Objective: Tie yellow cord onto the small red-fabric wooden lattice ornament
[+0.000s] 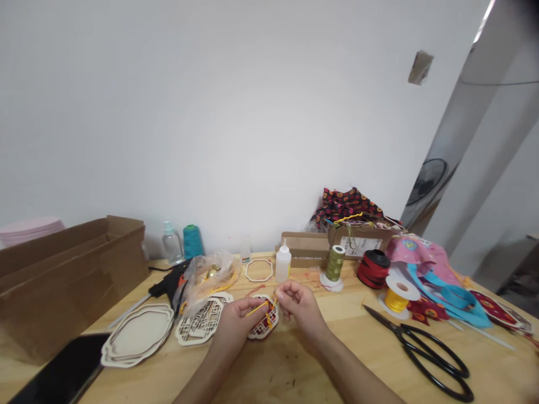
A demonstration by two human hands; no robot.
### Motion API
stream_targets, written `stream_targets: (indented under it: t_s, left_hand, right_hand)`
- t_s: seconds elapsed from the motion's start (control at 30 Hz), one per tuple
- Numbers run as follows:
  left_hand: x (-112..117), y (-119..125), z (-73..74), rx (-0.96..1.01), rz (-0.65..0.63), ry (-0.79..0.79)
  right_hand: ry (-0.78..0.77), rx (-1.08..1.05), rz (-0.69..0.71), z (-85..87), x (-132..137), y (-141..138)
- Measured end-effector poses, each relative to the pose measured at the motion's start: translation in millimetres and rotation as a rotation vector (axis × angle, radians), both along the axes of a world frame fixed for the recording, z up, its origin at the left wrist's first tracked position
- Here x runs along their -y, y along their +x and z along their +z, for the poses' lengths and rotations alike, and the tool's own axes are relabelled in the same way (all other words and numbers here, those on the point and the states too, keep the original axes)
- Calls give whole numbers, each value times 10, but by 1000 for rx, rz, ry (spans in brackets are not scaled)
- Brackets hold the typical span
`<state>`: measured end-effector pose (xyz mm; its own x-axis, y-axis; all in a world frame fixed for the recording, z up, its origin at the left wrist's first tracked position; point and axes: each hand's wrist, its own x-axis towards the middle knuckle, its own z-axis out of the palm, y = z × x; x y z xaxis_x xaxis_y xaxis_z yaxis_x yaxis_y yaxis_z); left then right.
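Note:
Near the front middle of the table, my left hand (248, 320) is closed, its thumb and fingers pinching a yellow cord (256, 308). Beneath and beside it lies a lattice-cut wooden plaque (257, 332) with red backing, partly covered by my fingers. My right hand (298, 303) pinches another stretch of yellow cord at the plaque's upper right edge. A yellow knot hangs over the plaque's face between both hands. To the left are pale lattice frames (197, 331) and a stack of plain scalloped wooden boards (138, 336).
Black scissors (421, 348) lie at right, near a yellow ribbon spool (396, 294). A white glue bottle (283, 262) and green thread spool (336, 264) stand behind my hands. A cardboard box (71, 280), dark phone-like slab (63, 367) and black glue gun (168, 283) occupy the left.

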<state>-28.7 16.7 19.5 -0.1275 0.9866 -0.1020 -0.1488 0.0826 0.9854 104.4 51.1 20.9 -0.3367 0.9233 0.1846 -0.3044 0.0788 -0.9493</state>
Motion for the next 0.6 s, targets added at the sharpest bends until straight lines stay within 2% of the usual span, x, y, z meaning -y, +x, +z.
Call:
stream_targets:
  t_s: [0.17,0.27,0.43,0.6]
  left_hand:
    - [-6,-11,2,-19,-9,10]
    - [-6,-23,-8,-34,-12,17]
    - [0,-14,3,-45,-26,34]
    - [-2,-13,20,-44,-32,36]
  right_hand:
    - [10,-24,11,1,17,14]
    - [46,35,13,-19,31,12]
    - [267,309,-107,-59,41,-22]
    - [428,401,-161,-79,42,-26]
